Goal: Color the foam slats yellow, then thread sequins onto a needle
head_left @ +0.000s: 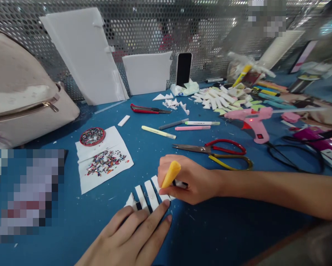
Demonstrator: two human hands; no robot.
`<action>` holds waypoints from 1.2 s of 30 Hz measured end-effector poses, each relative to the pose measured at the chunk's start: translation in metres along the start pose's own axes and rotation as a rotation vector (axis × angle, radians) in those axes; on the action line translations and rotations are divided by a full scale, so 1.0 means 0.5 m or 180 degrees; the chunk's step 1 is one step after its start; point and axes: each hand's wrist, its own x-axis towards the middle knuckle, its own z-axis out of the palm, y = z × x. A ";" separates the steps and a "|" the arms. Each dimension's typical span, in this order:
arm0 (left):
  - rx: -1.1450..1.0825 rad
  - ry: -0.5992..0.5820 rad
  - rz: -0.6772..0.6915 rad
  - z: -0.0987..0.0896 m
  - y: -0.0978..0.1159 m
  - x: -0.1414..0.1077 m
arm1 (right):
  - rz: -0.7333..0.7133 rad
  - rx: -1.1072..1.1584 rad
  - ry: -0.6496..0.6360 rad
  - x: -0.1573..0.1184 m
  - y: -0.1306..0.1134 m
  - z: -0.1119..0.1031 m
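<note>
Right hand (192, 181): fingers curled around yellow-handled tool (171, 173). Left hand (135, 232): fingers slightly spread, touching white strips (151, 195). Strips: on blue table (82, 218), toward near edge, partly beneath hands.

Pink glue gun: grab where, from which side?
Probably the pink glue gun by its handle, from the near side: the handle slants toward the person, while the nozzle points left. The lit red light suggests heat, so avoid the nozzle.

Scissors (206, 149) and glue gun (254, 117) suggest a workshop.
</note>
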 end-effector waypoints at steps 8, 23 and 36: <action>-0.0069 0.0005 -0.0002 -0.003 -0.001 -0.001 | 0.0060 0.0074 -0.0109 0.003 -0.006 0.005; -0.0300 0.0289 -0.0266 0.011 0.007 0.012 | 0.0029 -0.0007 -0.0084 0.004 -0.007 0.002; -0.0253 0.0127 -0.0227 -0.011 0.003 0.015 | 0.0642 0.0918 0.0959 0.007 -0.015 -0.011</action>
